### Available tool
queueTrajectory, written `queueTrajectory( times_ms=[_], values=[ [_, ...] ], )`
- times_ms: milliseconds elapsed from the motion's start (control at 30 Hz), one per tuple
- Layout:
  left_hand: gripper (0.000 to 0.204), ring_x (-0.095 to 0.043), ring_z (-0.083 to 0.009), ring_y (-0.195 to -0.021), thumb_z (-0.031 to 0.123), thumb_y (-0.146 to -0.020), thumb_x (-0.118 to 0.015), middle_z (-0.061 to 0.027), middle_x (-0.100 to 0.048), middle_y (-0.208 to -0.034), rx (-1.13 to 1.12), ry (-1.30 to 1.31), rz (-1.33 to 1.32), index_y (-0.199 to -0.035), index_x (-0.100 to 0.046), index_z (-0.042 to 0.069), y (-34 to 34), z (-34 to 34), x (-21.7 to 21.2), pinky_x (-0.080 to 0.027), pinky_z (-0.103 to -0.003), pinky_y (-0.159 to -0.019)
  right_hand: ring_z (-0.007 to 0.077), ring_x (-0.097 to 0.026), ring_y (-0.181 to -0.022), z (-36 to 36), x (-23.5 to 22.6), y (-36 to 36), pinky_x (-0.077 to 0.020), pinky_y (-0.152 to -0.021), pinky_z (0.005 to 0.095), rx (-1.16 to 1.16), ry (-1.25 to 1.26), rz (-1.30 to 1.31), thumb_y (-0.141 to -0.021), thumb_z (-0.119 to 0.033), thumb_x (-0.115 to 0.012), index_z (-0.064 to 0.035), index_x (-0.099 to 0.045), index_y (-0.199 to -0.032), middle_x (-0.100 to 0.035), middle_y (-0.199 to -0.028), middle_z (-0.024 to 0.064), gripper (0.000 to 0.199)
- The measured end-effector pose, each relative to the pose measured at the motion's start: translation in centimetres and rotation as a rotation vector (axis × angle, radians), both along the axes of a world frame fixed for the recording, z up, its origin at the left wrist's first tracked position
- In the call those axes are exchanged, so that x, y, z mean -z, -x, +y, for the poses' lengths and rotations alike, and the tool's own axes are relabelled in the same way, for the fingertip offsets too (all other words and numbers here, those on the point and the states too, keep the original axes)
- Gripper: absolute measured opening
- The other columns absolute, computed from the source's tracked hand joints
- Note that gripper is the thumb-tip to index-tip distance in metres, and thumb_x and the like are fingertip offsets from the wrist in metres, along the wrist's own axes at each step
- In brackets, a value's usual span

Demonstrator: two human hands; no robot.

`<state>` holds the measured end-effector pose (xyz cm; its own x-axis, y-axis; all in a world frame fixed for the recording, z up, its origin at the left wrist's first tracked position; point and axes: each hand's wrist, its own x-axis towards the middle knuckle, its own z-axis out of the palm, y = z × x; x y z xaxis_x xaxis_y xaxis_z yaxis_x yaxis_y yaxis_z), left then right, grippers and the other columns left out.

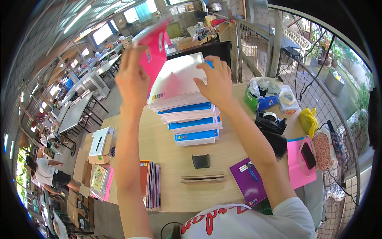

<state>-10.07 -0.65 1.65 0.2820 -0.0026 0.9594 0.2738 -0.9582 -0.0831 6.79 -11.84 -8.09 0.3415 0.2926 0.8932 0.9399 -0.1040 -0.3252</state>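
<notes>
Your left hand [133, 77] closed on edge of blurred pink cover [156, 59], raised beside paper stack [177, 75] on surface [153, 137]. Your right hand [218, 83] half open at stack's right edge; contact unclear. Cover probably light, bendy, slick; best held by edge.

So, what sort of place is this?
Probably a notebook-making or paper-goods workshop: a tall stack of white paper booklets with blue covers stands on a pale wood-toned table, and long grey worktables stretch away beneath a corrugated metal roof.
</notes>
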Motion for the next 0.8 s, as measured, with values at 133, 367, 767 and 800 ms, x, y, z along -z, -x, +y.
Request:
queueTrajectory(
  times_ms=[133,367,767,800],
  values=[
    [0.038,-0.067,-0.0235,-0.085,-0.016,-0.083,-0.05,-0.0094,-0.067,-0.105,-0.071,-0.225,-0.232,-0.113,-0.062,0.004,2.2,-5.1,-0.6,-0.051,-0.032,-0.065,0.0512,-0.026,-0.14,-0.3,-3.0,8.7,-0.0304,-0.113,0.0513,-0.75,0.026,0.114,-0.067,-0.016,-0.08,0.0017,-0.006,-0.154,-0.027,-0.152,0.03,0.115],
    [0.03,-0.058,-0.0236,-0.117,-0.007,-0.087,-0.059,-0.0134,-0.058,-0.121,0.415,0.238,-0.048,-0.116,-0.056,0.001,4.7,-14.5,4.8,-0.049,-0.029,-0.089,0.0295,-0.051,-0.124,-3.8,2.1,14.8,-0.0437,-0.101,0.04,-0.522,-0.227,0.433,-0.088,-0.014,-0.067,0.0035,-0.041,-0.14,-0.047,-0.14,0.0209,0.061],
    [0.039,-0.062,-0.0142,-0.108,-0.011,-0.085,-0.063,-0.0057,-0.065,-0.114,0.705,1.543,0.078,-0.122,-0.059,0.0,21.6,-4.4,28.1,-0.05,-0.029,-0.092,0.0135,-0.063,-0.089,-15.5,13.0,11.6,-0.0515,-0.082,0.032,-0.854,0.404,1.019,-0.084,-0.013,-0.077,0.0006,-0.067,-0.115,-0.07,-0.096,0.008,0.035],
    [0.039,-0.062,-0.0142,-0.108,-0.011,-0.085,-0.063,-0.0057,-0.065,-0.114,0.712,1.548,0.078,-0.122,-0.059,0.0,21.9,-3.9,30.6,-0.05,-0.029,-0.092,0.0135,-0.063,-0.089,-14.2,14.3,11.8,-0.0515,-0.082,0.032,-0.846,0.406,1.02,-0.084,-0.013,-0.077,0.0006,-0.067,-0.115,-0.07,-0.096,0.008,0.035]
  ],
)
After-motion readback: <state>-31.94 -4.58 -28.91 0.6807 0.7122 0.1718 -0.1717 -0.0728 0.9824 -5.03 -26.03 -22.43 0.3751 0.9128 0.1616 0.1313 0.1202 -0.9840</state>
